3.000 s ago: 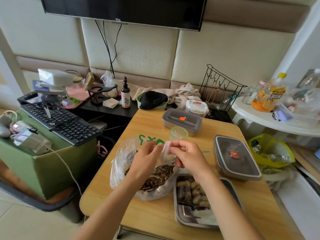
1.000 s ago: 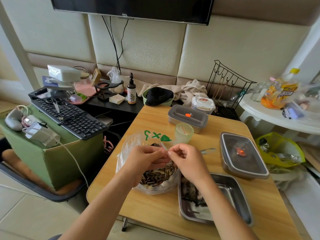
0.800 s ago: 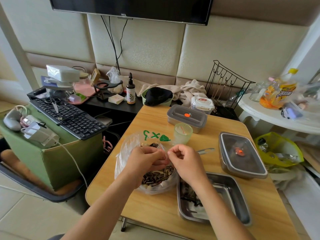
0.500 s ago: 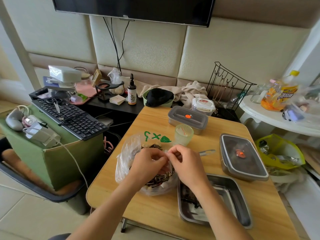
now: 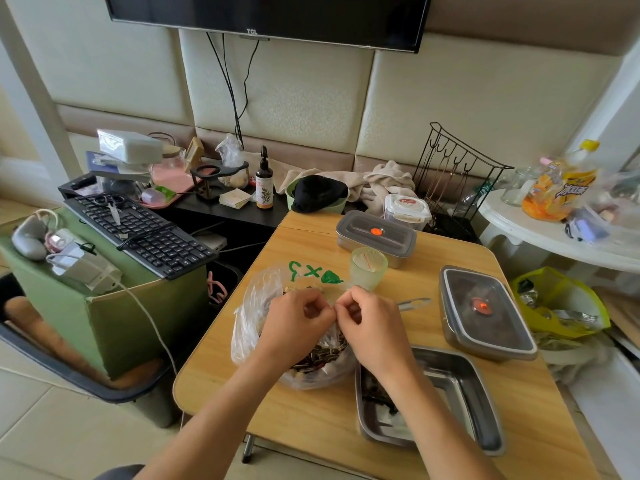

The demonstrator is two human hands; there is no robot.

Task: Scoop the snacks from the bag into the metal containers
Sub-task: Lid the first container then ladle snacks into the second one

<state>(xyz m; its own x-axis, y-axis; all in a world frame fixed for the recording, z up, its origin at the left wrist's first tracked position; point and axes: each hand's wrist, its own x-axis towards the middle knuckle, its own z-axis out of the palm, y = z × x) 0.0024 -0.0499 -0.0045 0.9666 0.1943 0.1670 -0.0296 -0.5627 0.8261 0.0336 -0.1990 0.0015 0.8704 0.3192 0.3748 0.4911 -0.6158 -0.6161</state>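
Landmark for all positions: the clear plastic bag, which sits on the wooden table near its left edge. It has green markings on the far side of the plastic.

Contents: striped seeds, visible through the plastic low in the bag, under the hands.

Left hand: over the bag's mouth, fingers curled, pinching the loose plastic at the top.

Right hand: directly right of the left hand, knuckles almost touching it, fingers also curled and nipping the same gathered plastic. Both hands grasp the bag. Neither holds a scoop.

Open metal tray: just right of the bag, nearer the person, its left rim against the bag's bulge. Some dark snacks lie in the end closest to the bag. The right forearm crosses over it.

Lidded metal container: well right of the bag, dark lid with a red spot, closed.

Second lidded metal container: behind the bag and to the right, also closed.

Green cup: just behind the bag, between it and the second container, upright.

Metal utensil: flat on the table right of the bag, partly hidden by the right hand. I cannot tell what kind.

Keyboard: off the table, well left of the bag.
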